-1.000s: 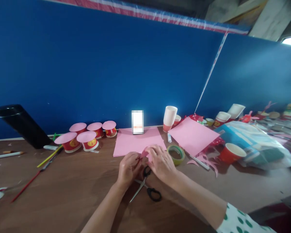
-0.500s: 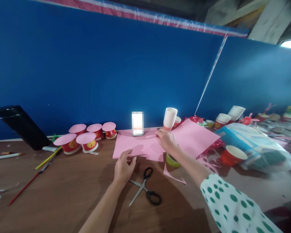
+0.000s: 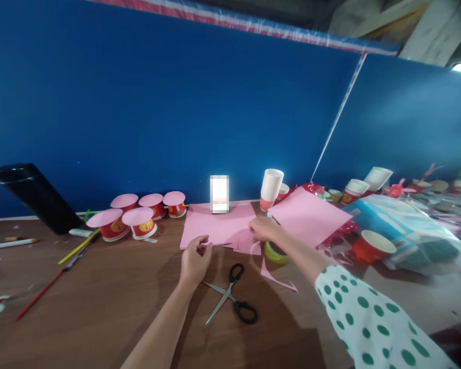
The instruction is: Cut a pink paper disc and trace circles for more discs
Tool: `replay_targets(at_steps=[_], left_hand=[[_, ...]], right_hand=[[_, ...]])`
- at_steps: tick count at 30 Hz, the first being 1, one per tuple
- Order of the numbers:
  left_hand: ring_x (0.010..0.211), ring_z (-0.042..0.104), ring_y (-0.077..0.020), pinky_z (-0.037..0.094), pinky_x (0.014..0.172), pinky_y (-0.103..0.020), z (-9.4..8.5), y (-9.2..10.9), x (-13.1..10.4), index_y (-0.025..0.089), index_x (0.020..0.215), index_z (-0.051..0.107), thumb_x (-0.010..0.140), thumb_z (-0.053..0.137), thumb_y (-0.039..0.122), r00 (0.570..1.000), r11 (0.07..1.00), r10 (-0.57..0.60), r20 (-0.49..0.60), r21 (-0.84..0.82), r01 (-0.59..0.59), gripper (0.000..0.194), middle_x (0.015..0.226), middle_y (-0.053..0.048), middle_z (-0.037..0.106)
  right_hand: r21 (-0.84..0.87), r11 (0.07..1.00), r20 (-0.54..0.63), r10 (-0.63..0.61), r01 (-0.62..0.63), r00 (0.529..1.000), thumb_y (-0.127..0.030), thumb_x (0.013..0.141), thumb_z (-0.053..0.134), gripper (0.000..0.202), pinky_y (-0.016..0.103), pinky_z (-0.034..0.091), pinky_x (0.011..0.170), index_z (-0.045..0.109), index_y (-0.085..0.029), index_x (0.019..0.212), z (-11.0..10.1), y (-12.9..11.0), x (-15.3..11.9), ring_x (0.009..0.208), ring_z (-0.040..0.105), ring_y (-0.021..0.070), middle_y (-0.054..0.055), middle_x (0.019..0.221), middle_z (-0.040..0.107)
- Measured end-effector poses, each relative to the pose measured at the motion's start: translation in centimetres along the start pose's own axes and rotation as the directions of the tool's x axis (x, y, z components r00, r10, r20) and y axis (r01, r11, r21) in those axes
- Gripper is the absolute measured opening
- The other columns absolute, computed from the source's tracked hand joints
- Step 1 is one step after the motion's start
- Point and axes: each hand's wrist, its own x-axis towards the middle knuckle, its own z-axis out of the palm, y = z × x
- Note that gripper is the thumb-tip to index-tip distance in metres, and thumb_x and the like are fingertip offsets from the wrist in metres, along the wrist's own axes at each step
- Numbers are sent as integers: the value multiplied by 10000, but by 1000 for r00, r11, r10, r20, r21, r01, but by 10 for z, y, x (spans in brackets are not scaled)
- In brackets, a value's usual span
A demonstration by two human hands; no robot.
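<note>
My left hand (image 3: 195, 261) is at the near edge of a stack of pink paper (image 3: 215, 223), its curled fingers and thumb closed on a piece of pink paper (image 3: 219, 243). My right hand (image 3: 268, 228) hovers low over the stack's right side, fingers curled together; what they hold, if anything, is hidden. Below my hands lie black-handled scissors (image 3: 227, 292) with the blades spread. A roll of yellow-green tape (image 3: 275, 254) sits partly under my right forearm. Beside it is a curved pink offcut (image 3: 276, 277).
Several red paper cups (image 3: 114, 228) topped with pink discs stand at left, near a black bottle (image 3: 36, 197) and brushes (image 3: 48, 291). Stacked white cups (image 3: 272, 185) stand behind my right hand. Rightward are another pink sheet (image 3: 311, 215), an orange cup (image 3: 372, 247) and a plastic bag (image 3: 422, 236).
My right hand has drawn down a little toward me, from near the stacked cups to the pink paper, and its fingers have curled in. My left hand has barely moved.
</note>
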Motion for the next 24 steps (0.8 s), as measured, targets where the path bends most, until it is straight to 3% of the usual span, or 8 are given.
replay_targets(at_steps=[6,10,15,18,21,24], left_hand=[[662,583,-160,440,644,-266,0,-3,0,215,879,677,611,688,221,999,997,34,14,66,-35,268,845,-47,665],[654,575,-167,437,648,-274,0,2,-1,218,844,682,572,707,212,1000,1000,10,2,-3,-10,273,824,-48,663],[645,571,-165,437,650,-278,0,5,-1,210,830,679,564,708,205,1000,1000,-3,7,-21,3,267,815,-44,659],[660,578,-165,441,660,-276,0,1,-1,217,849,679,592,694,209,999,998,46,13,31,-46,257,828,-42,663],[666,586,-162,445,668,-274,0,-2,-1,220,870,676,619,679,211,997,993,80,23,85,-82,251,845,-42,667],[666,590,-160,445,674,-275,-1,-3,-1,219,879,674,631,671,215,995,990,90,32,102,-93,248,859,-43,667]], right_hand=[[26,1000,13,-14,14,1000,-114,641,690,169,245,432,602,697,-182,796,3,-1,0,796,634,225,84,871,693],[56,998,1,-39,39,999,-76,682,621,141,255,432,631,698,-166,758,2,-5,-9,810,631,225,94,872,690],[134,989,-65,-58,66,996,-314,806,558,235,241,434,679,648,-188,981,4,-25,-13,910,608,208,95,1025,656],[157,987,-66,-29,39,997,-473,744,603,395,263,436,659,644,-152,972,10,-39,-8,883,616,242,135,988,660],[173,985,-37,-7,13,999,-432,687,669,340,265,424,612,669,-150,876,17,-50,-4,822,630,248,133,920,674],[190,982,-21,-14,18,1000,-353,723,645,211,242,395,568,671,-162,811,21,-55,-5,780,632,220,104,888,678]])
